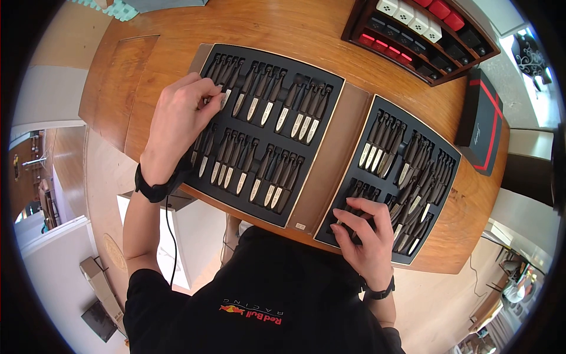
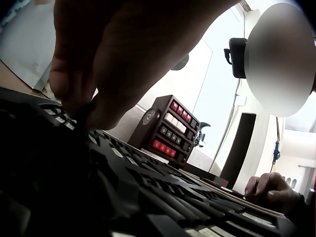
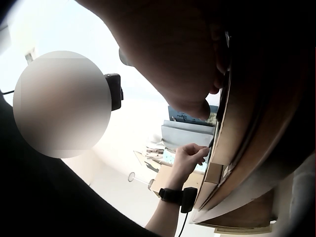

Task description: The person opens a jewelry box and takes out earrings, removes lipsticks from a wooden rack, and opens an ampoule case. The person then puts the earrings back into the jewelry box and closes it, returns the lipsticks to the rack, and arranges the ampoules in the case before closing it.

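Two dark trays lie open side by side on the wooden table, a left tray (image 1: 239, 131) and a right tray (image 1: 396, 154). Both hold rows of slim dark pieces with pale pointed faces. At the left tray's upper left, my left hand (image 1: 180, 115) pinches one slim dark piece (image 1: 226, 99) between thumb and fingers. In the left wrist view, those fingertips are low over the slots. My right hand (image 1: 367, 239) rests with spread, bent fingers over the right tray's lower left group (image 1: 357, 190), fingertips at the pieces there.
A brown strip (image 1: 323, 159) joins the trays. Behind them stands a dark wooden rack (image 1: 421, 35) with red, white and black blocks. A black box with a red ribbon (image 1: 480, 123) leans at the table's right end. A cable (image 1: 171, 242) hangs from the left wrist.
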Demonstrator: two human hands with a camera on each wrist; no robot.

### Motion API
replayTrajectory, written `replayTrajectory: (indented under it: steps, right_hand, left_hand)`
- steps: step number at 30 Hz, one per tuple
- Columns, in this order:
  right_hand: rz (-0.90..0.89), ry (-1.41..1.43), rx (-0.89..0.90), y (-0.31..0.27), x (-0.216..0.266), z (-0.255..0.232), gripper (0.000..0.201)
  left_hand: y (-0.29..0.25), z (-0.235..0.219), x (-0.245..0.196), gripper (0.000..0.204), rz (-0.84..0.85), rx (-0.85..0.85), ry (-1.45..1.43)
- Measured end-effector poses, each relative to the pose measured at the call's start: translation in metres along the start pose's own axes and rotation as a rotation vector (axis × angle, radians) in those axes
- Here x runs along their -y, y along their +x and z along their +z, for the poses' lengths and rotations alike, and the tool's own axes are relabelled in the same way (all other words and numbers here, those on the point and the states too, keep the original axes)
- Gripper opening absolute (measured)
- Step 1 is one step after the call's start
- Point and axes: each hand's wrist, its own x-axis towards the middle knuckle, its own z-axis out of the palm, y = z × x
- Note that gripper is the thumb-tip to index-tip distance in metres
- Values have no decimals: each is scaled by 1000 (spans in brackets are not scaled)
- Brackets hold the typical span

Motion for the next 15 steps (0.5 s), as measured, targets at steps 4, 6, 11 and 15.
replayTrajectory:
  steps: [4, 6, 11, 15]
  right_hand:
    - [2, 5, 5, 0, -1, 0, 34]
    - [-2, -1, 0, 0, -1, 0, 33]
    - [13, 8, 7, -1, -2, 0, 33]
    - [19, 13, 11, -1, -2, 0, 34]
  left_hand:
    - [4, -8, 2, 12, -53, 83, -47]
    - [5, -13, 5, 14, -11, 136, -70]
    - [11, -20, 9, 25, -14, 150, -67]
    - [13, -20, 15, 36, 67, 206, -25]
